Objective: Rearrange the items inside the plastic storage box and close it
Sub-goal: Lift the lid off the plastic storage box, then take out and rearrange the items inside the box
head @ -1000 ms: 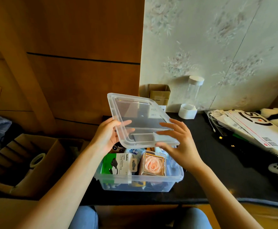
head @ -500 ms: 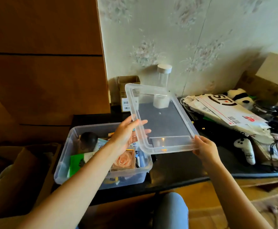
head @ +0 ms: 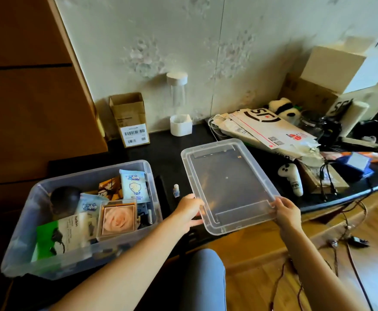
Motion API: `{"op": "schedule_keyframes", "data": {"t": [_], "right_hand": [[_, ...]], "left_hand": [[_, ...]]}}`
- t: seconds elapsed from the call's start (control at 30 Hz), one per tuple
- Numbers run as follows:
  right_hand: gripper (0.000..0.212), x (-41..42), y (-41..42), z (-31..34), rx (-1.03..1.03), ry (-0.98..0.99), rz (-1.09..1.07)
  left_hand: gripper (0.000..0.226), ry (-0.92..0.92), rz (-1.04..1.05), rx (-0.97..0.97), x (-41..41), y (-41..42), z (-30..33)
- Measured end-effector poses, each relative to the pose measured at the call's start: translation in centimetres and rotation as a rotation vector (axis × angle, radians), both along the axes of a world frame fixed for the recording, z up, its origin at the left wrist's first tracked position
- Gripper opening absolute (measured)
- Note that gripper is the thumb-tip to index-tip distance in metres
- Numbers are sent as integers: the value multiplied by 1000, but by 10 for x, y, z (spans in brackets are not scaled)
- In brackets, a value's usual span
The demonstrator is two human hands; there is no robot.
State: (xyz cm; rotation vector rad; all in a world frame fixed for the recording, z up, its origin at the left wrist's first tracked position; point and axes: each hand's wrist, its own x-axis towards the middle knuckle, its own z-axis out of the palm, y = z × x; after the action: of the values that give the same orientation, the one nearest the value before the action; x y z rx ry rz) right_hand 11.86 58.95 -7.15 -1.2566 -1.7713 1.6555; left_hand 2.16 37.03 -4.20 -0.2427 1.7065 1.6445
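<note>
On tabletop (head: 167, 149), lid (head: 228, 185) is off, held at 3 o'clock of open storage box (head: 148, 176) w/ left hand (head: 189, 213) & right hand (head: 287, 213) gripping its near corners; items inside apparently not yet rearranged, closing still left.

The white-and-green cardboard retail pack (head: 66, 232) lying in the clear plastic storage box (head: 26, 250) bears the brand "belkin" along its edge. The large white courier envelope (head: 271, 126) on the black tabletop (head: 165, 149) carries a bold black "SF" logo. The small open brown cardboard carton (head: 130, 118) has a white sticker (head: 134, 134) with barcodes; its print is too small to read.
</note>
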Motion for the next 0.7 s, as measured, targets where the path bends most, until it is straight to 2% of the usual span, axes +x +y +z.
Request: {"op": "schedule_keyframes", "data": {"t": [0.2, 0.4, 0.53, 0.7], "right_hand": [[26, -4, 0, -22, -15, -50, 12], [27, -15, 1, -35, -11, -109, 38], [27, -19, -1, -38, 98, -174, 48], [41, -23, -6, -42, 305, -328, 151]], "left_hand": [[34, -53, 28, -59, 3, 7, -28], [23, -93, 60, -81, 3, 6, -42], [17, -95, 77, -92, 0, 7, -45], [14, -97, 80, -124, -6, 7, -44]]}}
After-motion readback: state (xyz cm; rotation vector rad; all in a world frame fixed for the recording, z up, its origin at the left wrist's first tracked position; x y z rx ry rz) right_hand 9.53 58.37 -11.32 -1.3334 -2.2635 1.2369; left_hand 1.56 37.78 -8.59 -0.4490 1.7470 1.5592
